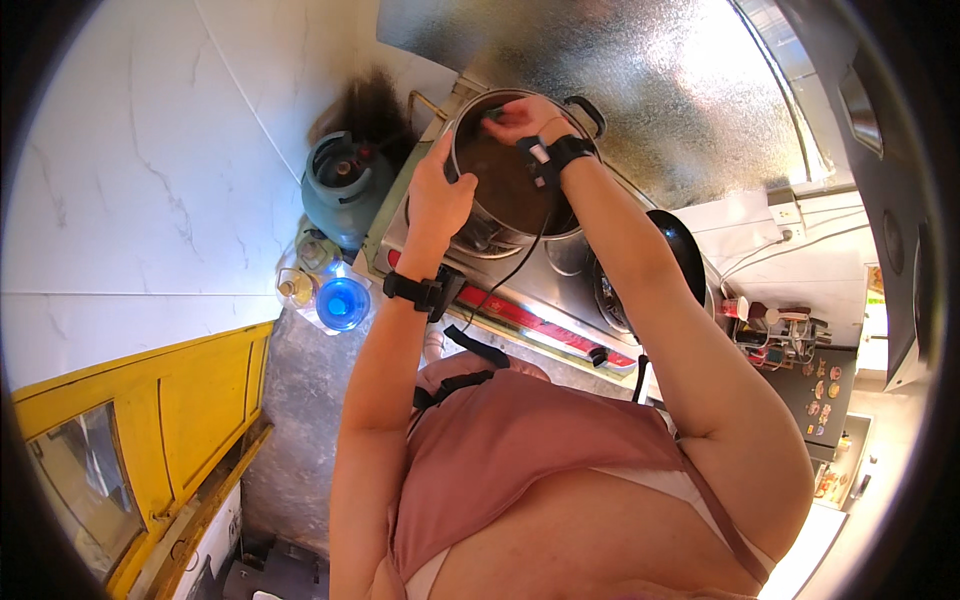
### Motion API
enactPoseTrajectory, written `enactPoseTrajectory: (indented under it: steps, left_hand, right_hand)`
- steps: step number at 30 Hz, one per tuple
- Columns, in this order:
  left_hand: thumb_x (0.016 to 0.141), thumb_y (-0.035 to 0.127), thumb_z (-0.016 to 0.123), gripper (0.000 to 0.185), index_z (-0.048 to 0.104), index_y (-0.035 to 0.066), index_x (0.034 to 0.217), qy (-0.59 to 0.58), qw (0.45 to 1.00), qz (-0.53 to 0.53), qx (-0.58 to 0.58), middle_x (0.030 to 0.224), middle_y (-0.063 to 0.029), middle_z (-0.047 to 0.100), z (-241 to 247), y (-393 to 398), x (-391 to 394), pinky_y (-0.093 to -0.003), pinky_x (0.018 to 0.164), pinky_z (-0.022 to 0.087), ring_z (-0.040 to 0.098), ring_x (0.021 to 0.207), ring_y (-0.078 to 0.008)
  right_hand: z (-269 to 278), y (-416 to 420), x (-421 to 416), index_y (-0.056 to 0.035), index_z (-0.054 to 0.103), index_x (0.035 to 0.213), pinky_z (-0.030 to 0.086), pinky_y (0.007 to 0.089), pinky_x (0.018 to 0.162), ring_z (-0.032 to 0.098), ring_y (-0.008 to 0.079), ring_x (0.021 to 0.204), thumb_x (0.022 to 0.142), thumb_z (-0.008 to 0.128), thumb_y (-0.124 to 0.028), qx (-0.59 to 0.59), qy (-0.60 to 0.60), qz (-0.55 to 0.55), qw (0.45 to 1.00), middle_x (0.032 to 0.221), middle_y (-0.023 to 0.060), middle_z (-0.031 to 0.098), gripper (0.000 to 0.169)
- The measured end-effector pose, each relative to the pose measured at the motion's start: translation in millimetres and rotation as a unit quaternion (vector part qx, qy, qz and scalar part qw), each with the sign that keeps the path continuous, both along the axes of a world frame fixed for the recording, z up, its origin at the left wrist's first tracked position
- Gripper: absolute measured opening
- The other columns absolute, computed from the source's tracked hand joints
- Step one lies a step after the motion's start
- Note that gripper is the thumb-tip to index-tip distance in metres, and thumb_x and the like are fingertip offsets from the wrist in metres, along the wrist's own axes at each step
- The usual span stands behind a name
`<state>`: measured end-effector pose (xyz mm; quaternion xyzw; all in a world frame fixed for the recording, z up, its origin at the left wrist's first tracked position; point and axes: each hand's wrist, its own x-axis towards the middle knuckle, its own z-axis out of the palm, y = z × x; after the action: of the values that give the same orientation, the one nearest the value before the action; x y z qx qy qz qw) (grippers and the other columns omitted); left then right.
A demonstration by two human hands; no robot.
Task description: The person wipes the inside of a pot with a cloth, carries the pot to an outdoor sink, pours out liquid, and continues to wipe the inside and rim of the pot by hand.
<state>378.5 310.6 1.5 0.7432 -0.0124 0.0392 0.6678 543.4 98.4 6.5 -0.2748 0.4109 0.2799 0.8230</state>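
Observation:
A large stainless steel pot point(517, 234) with black handles sits tilted on the left side of a gas stove point(559, 289). My left hand point(442, 199) grips the pot at its left handle, thumb near the rim. Inside the pot, against the far wall, is my right hand point(529, 120), with its fingers bent around a small green item point(493, 114), perhaps a scouring pad; blur and the fingers hide most of it. The pot's inner bottom looks brownish. Its far handle point(586, 115) sticks out beyond my right wrist.
A gas cylinder point(349, 195) stands left of the stove, beside bottles point(298, 287) and a blue-topped water jug point(343, 304). A black pan point(679, 247) rests on the right burner. A black cable point(517, 268) hangs from my right wrist strap across the stove front.

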Motion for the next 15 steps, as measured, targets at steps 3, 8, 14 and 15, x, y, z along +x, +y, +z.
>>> enactPoseTrajectory:
  steps: [3,8,14,15]
  left_hand:
    - [0.075,0.010,0.062,0.062,0.049,0.000,0.135,-0.017,1.000,0.005,-0.001,0.126,-0.0270,0.056,-2.0,-4.8,1.1,-0.0393,0.101,0.041,0.053,0.119,-0.0395]
    - [0.075,0.008,0.061,0.062,0.049,-0.002,0.135,-0.013,1.000,0.006,-0.016,0.127,-0.0268,0.056,3.1,1.1,-1.8,-0.0380,0.102,0.041,0.053,0.120,-0.0379]
    - [0.075,0.009,0.060,0.062,0.048,-0.003,0.135,-0.019,1.000,0.008,-0.015,0.129,-0.0263,0.055,0.8,-2.7,0.7,-0.0376,0.103,0.040,0.052,0.122,-0.0377]
    - [0.075,0.009,0.060,0.062,0.048,-0.003,0.135,-0.019,1.000,0.011,-0.011,0.129,-0.0262,0.055,-0.8,-3.0,0.3,-0.0377,0.103,0.040,0.052,0.122,-0.0378]
  right_hand:
    - [-37.4,19.1,-10.1,0.0039,0.057,0.093,0.051,0.0445,0.094,0.060,0.0287,0.093,0.083,0.053,0.004,-0.102,-0.153,0.251,0.950,0.092,0.0147,0.058,0.010]
    - [-48.8,59.1,-63.6,-0.0012,0.067,0.081,0.047,0.0364,0.063,0.055,0.0218,0.069,0.077,0.058,-0.006,-0.377,-0.273,0.604,0.646,0.077,0.0108,0.062,0.011]
    - [-22.9,23.5,-85.4,0.0026,0.069,0.099,0.047,0.0364,0.074,0.059,0.0222,0.082,0.071,0.062,-0.009,-0.149,-0.214,0.808,0.529,0.094,0.0137,0.068,0.032]
    - [-22.1,29.7,-88.4,0.0023,0.069,0.101,0.048,0.0376,0.076,0.061,0.0240,0.084,0.071,0.062,-0.009,-0.180,-0.262,0.799,0.511,0.096,0.0155,0.068,0.033]
